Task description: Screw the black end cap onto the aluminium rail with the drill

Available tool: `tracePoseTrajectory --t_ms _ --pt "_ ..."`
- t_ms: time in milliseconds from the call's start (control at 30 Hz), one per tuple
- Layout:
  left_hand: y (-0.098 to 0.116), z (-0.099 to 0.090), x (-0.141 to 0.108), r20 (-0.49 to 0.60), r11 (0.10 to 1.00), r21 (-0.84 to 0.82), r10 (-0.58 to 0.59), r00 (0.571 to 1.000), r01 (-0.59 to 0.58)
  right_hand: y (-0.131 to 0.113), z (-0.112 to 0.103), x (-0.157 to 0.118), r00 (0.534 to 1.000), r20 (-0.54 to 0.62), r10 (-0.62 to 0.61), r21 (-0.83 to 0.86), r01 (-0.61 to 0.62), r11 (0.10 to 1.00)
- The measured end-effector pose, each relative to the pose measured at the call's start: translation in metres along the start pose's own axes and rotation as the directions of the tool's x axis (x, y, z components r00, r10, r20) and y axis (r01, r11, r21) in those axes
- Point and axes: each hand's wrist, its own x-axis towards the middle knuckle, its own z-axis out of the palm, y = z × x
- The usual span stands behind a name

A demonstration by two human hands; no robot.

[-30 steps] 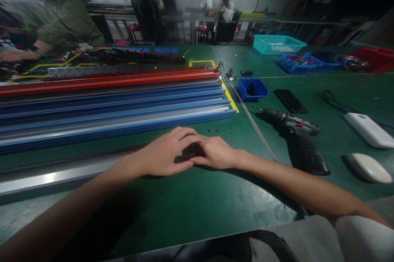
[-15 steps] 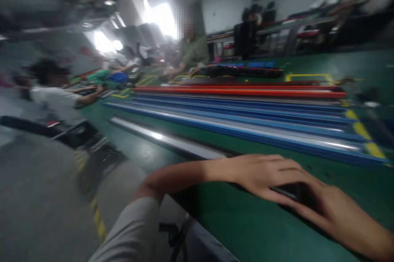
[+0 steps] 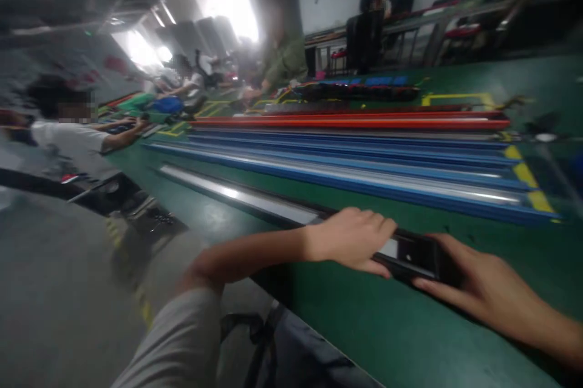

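A long, narrow bar (image 3: 246,197) with dark edges and a shiny silver face lies slantwise on the green table (image 3: 364,315). My left hand (image 3: 353,237) is wrapped over it from above, not far from its near end. At that end is a black, box-like end piece (image 3: 416,255). My right hand (image 3: 485,282) clasps this piece between thumb and fingers, and the palm hides its outer tip. A short stretch of silver and black shows between my two hands.
Beyond the bar lie several long blue bars (image 3: 364,178) and red bars (image 3: 346,123), side by side. Yellow tape (image 3: 528,175) marks the table at their right. A person in a white shirt (image 3: 68,142) works at the left; another in green (image 3: 286,60) stands across the table.
My left hand has drawn back to the left, away from my right hand, uncovering the black end piece. The whole view has shifted slightly.
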Motion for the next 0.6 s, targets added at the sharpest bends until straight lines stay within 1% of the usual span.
tracePoseTrajectory --t_ms 33,67,133,200,467,600 --pt "-0.002 -0.002 -0.002 0.023 1.000 0.006 0.015 1.000 -0.015 -0.009 -0.006 0.001 0.997 0.071 0.014 0.042 -0.017 0.999" --pt "-0.003 -0.004 -0.004 0.036 1.000 0.021 0.011 0.999 -0.012 -0.018 -0.009 0.005 0.993 0.111 0.034 0.044 -0.039 0.998" --pt "-0.007 -0.008 -0.010 0.097 0.999 0.039 -0.001 0.995 -0.002 -0.034 -0.009 0.017 0.990 0.136 0.046 0.015 -0.048 0.999" --pt "-0.012 -0.010 -0.017 0.144 0.999 0.041 -0.002 0.990 -0.004 -0.044 -0.006 0.027 0.988 0.151 0.034 -0.014 -0.033 0.999" --pt "-0.031 -0.008 -0.042 0.133 1.000 0.016 -0.022 0.991 0.020 -0.068 0.001 0.038 0.970 0.231 0.082 -0.123 -0.055 0.991" --pt "-0.041 -0.007 -0.049 0.178 0.998 0.007 -0.067 0.982 0.067 -0.076 0.004 0.050 0.966 0.248 0.078 -0.144 -0.043 0.989"
